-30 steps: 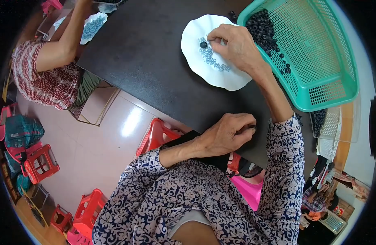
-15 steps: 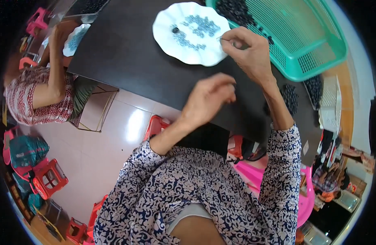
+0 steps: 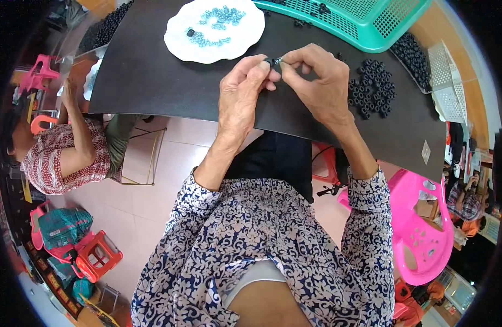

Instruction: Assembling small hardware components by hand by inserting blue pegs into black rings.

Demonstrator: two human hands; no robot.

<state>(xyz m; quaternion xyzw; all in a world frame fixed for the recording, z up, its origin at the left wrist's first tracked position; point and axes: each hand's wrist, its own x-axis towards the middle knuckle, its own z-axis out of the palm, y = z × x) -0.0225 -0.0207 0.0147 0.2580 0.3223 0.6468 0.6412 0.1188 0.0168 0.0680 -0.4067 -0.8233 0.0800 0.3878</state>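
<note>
Left hand point(image 3: 240, 92), fingertips closed on a small black part point(image 3: 269, 61); right hand point(image 3: 319, 82) pinching a tiny piece point(image 3: 278, 61) (too small to identify) right beside it, over the dark tabletop point(image 3: 153, 82) near the scalloped plate point(image 3: 180, 48)!

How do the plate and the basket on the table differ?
The plate is white; the basket is green.
The plate is shallow with a solid, wavy rim; the basket has taller walls full of holes.
The plate holds mostly small pale-blue beads; black pieces show in the basket.
Both rest on the dark table.
</note>
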